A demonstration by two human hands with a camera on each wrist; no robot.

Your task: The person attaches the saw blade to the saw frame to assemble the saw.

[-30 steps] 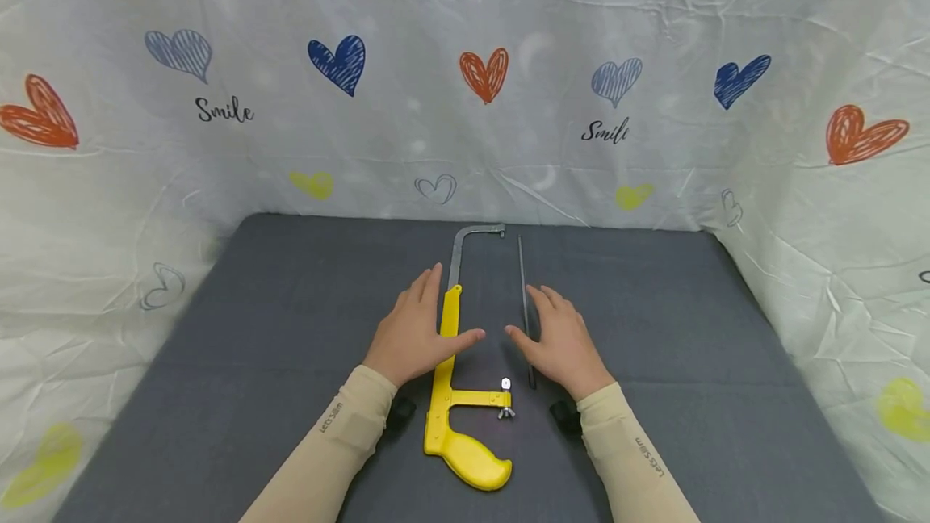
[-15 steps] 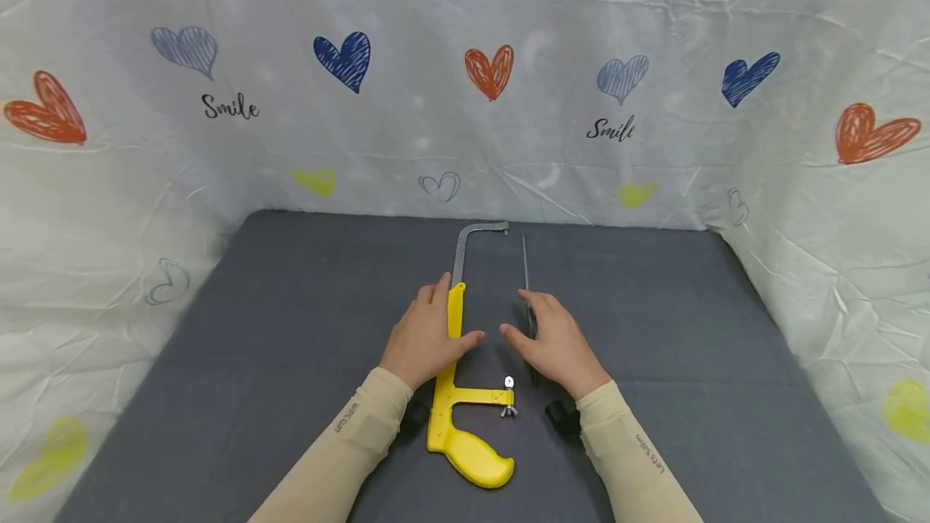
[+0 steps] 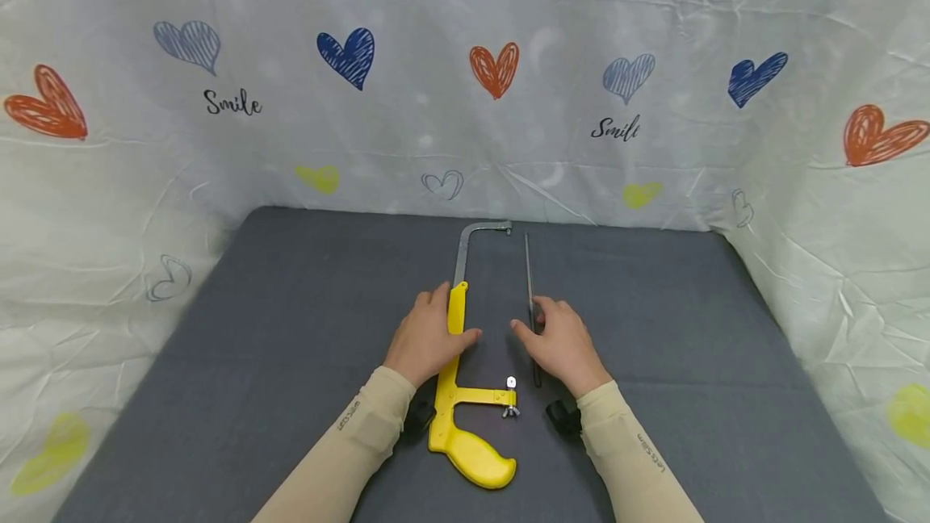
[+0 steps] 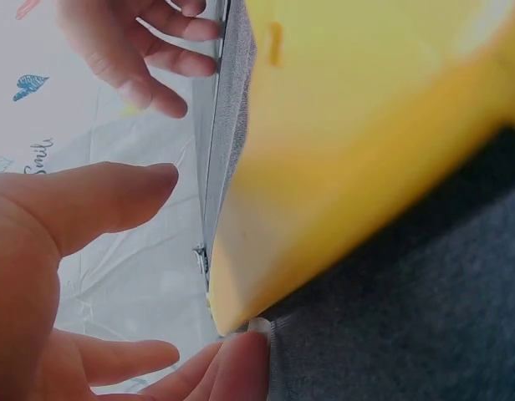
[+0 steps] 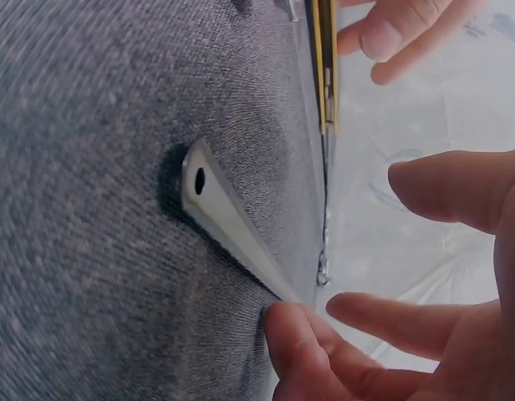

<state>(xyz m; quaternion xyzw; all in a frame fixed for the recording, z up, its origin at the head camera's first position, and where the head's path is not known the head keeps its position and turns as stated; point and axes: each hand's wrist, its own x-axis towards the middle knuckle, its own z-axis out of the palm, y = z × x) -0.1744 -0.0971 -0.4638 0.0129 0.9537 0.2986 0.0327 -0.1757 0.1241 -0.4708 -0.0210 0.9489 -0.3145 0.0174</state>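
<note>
A hacksaw frame (image 3: 475,396) with a yellow handle and grey metal bow lies on the dark cloth. A thin saw blade (image 3: 529,269), holed at its near end, lies just right of it. My left hand (image 3: 425,339) is over the frame's yellow spine; in the left wrist view its fingertips (image 4: 253,342) are at the frame's edge and the thumb is spread away. Beside the blade is my right hand (image 3: 568,345). In the right wrist view, its bent fingertips (image 5: 291,334) are at the blade (image 5: 232,225), with the thumb held apart. Part of the blade is hidden by the fingers.
A dark grey cloth (image 3: 327,289) covers the table. White sheeting (image 3: 552,14) printed with hearts and "Smile" stands behind it and along both sides. A screw with a wing nut (image 3: 511,402) sits at the end of the frame's crossbar.
My left hand has shifted slightly right and lowered onto the yellow spine. My right hand's fingers have bent in toward the blade. The head view has shifted a little.
</note>
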